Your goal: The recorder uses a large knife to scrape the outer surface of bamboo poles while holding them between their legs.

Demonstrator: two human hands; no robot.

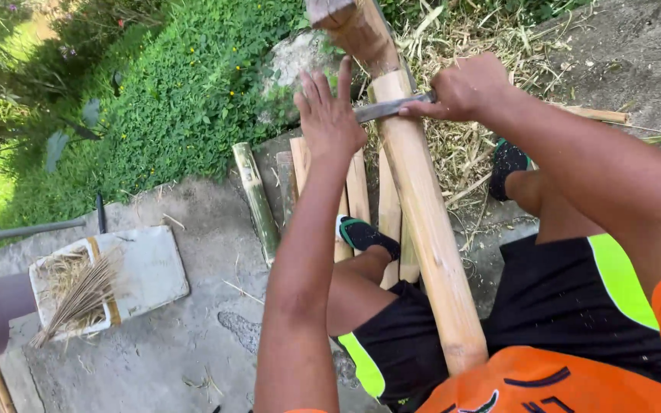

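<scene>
Bamboo, pale and smooth, fills the middle of the frame: a thick bamboo pole (426,222) runs from the person's lap at lower centre up to a rough wooden rest (357,27) at the top edge. Across the pole, in the upper centre, lies a grey metal blade (388,108). The right hand (464,88) is closed tight around the blade's handle end, just right of the pole. The left hand (329,115) is spread flat, fingers apart and pointing up the frame, its palm pressing on the blade's far end just left of the pole, gripping nothing.

As a judgement, the work on this pole looks to be in its early part: the blade sits high on the pole, near the rest, and the long stretch below it down to the lap shows no split or cut that I can make out. Whether the edge has bitten into the bamboo yet cannot be told, since the hands and blade cover that spot.

Beneath the pole, on the concrete floor (185,336), lie several split bamboo strips (357,187), and a green bamboo piece (255,199) lies just left of them. A white tray (151,268) with dry fibres rests at lower left.
</scene>
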